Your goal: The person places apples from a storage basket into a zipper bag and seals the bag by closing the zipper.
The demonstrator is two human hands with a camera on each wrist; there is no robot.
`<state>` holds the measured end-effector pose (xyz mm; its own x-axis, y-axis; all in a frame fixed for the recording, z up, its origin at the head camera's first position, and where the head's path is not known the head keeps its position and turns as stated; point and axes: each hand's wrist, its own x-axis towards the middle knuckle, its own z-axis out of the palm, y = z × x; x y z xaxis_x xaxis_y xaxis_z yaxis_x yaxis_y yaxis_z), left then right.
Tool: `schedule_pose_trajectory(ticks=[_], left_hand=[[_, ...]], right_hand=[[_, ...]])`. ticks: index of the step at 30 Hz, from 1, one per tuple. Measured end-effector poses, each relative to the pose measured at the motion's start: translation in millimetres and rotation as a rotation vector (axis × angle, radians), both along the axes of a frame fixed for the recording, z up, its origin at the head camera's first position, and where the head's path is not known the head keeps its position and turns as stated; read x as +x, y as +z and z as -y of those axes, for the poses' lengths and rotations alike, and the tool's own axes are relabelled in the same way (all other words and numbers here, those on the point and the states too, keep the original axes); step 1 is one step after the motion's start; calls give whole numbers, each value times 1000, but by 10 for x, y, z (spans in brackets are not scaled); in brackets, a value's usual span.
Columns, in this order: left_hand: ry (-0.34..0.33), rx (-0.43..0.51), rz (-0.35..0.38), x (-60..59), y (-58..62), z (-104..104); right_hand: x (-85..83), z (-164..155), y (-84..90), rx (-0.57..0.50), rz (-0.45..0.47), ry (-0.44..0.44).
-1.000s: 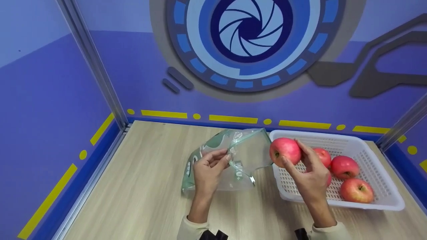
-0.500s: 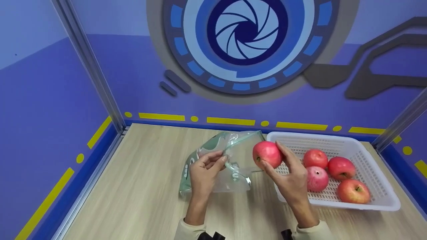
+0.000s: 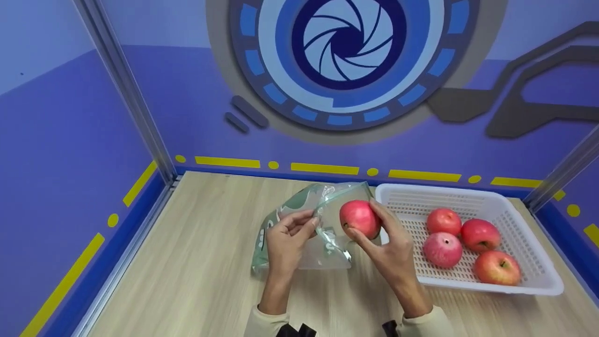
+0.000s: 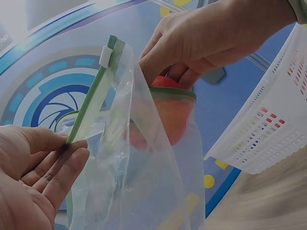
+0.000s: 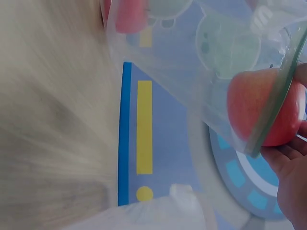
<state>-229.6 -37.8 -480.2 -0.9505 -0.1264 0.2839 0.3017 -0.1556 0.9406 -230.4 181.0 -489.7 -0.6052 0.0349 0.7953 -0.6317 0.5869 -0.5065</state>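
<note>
1. The desk [image 3: 196,262] is walled on the left, at the back and on the right by purple panels; bare wood lies open to the left of the hands and toward the near edge.
2. The white basket [image 3: 529,281] sits at the right, just beside the right hand [image 3: 390,252]; its near rim runs close to the wrist.
3. The left hand [image 3: 285,236] pinches the green zip edge of the clear plastic bag [image 3: 323,250], holding its mouth apart.
4. The right hand curls its fingers round a red apple [image 3: 359,219] at the bag's mouth.
5. The head view shows the apple against the bag; only the wrist views show it partly inside, the green rim crossing it [image 5: 266,108]. The left wrist view shows the white slider [image 4: 106,56] at the zip's end.
6. The basket holds four apples [image 3: 463,245], grouped toward its right half.
</note>
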Motion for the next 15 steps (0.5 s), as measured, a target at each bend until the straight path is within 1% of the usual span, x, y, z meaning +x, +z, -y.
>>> schedule_pose_trajectory(ticks=[4,10,15], left_hand=[[2,9,-4,-4,0,-7],[3,17,16,10,0,-16],[5,25,29,21,13,-17]], right_hand=[[-31,46,-17,3,12,9],[-67,94,-77,48,25,-11],[-94,121,-115,74,27,-6]])
